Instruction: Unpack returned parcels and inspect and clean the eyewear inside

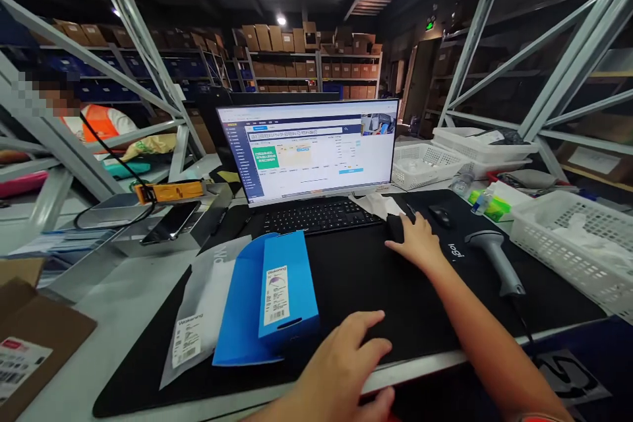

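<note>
Blue, the box (299, 273) lies on the black mat (356, 283), just beyond my left hand (343, 359) and to its left. Its long axis runs away from me towards the keyboard (316, 216), the far end leaning slightly left; the end with the dark slot (289, 324) faces me. The label (275, 295) is uppermost, its print upright to my eye, probably so it reads without turning anything. A wide flap (240, 316) spreads along the left side, and left of that the frosted bag (212, 283) lies aslant, far end leaning right, its own print up, likely for the same reason. My left hand hangs near the mat's front edge, fingers apart and loosely curved, nothing in its grasp. My right hand (418, 242) lies over a small black object (394, 228) in front of the monitor (316, 171), fingers spread; whether I grip it or merely rest there, I cannot tell. The scanner (494, 260) sits right of that arm, handle towards me, which seems to suit quick reaching.
</note>
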The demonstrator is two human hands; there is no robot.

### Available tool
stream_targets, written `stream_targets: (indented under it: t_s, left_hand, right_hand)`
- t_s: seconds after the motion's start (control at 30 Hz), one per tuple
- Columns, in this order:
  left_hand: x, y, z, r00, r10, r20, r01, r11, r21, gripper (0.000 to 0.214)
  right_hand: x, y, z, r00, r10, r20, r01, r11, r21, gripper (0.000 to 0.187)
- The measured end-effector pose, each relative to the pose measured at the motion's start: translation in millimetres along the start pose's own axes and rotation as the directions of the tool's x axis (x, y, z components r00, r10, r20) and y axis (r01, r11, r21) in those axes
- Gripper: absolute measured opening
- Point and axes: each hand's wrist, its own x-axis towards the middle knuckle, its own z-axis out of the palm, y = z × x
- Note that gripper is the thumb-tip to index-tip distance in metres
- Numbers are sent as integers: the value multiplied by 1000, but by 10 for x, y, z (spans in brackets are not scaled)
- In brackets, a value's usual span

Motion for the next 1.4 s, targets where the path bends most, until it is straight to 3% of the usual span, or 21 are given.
stream_targets:
  t_s: [0.1, 0.2, 0.27, 0.33, 0.4, 0.47, 0.53, 0.6, 0.63, 0.7, 0.87, 0.97, 1.03, 1.1, 1.17, 1.23, 1.3, 1.4]
  left_hand:
    - [235, 41, 225, 984, -163, 72, 172, 976, -136, 54]
    - [443, -91, 451, 960, -278, 20, 269, 908, -321, 70]
    - [611, -258, 617, 920, -389, -47, 322, 819, -475, 82]
    - [800, -437, 746, 857, -505, -103, 347, 713, -610, 96]
    - [968, -580, 794, 795, -586, -154, 332, 634, -698, 113]
    - [1077, -660, 766, 754, -612, -237, 257, 607, -752, 127]
    - [1127, -682, 702, 750, -562, -348, 118, 632, -766, 132]
    - [1146, -676, 643, 772, -464, -435, -42, 646, -762, 127]
    - [1150, -672, 621, 780, -425, -460, -104, 636, -765, 124]
    - [1158, -670, 594, 778, -403, -481, -170, 603, -779, 114]
    - [1166, -653, 545, 699, -538, -471, -62, 611, -790, 76]
    - [1200, -576, 510, 667, -538, -516, -78, 638, -766, 72]
    - [1260, -505, 492, 653, -543, -528, -124, 611, -782, 77]
    - [1347, -438, 480, 671, -585, -456, -173, 475, -863, 75]
    - [1439, -392, 468, 695, -640, -328, -218, 247, -944, 65]
    - [1511, -380, 446, 684, -696, -218, -266, 39, -963, 55]
    - [1545, -400, 413, 652, -740, -164, -308, -62, -949, 49]
    - [1534, -457, 356, 617, -773, -151, -344, -92, -934, 44]
  right_hand:
    - [199, 187, -45, 993, 23, 118, -35, 995, 96, 89]
    - [233, 210, -87, 995, -36, 95, 25, 993, 117, 86]
    - [169, 126, -78, 995, -97, 5, 95, 982, 164, 84]
    - [46, -10, -8, 966, -188, -175, 228, 942, 248, 84]
    - [-103, -141, 121, 875, -299, -381, 427, 849, 313, 86]
    - [-234, -217, 272, 737, -414, -535, 627, 714, 311, 86]
    - [-309, -220, 399, 591, -497, -635, 777, 563, 282, 75]
    - [-333, -172, 473, 514, -512, -688, 844, 444, 300, 51]
    - [-338, -143, 490, 515, -499, -697, 850, 406, 337, 43]
    - [-355, -100, 491, 579, -438, -688, 815, 352, 461, 37]
    - [-409, -99, 390, 796, -315, -516, 574, 125, 809, 30]
    - [-310, -47, 278, 876, -305, -374, 420, 103, 902, 25]
    - [-198, 32, 201, 913, -300, -275, 320, 115, 940, 30]
    - [-94, 119, 145, 925, -325, -195, 244, 116, 963, 37]
    - [-26, 182, 126, 919, -373, -126, 184, 126, 975, 44]
    - [5, 208, 143, 905, -424, -19, 99, 167, 981, 50]
    - [11, 211, 179, 880, -464, 103, 4, 225, 974, 54]
    - [0, 218, 209, 793, -557, 247, -75, 314, 947, 64]
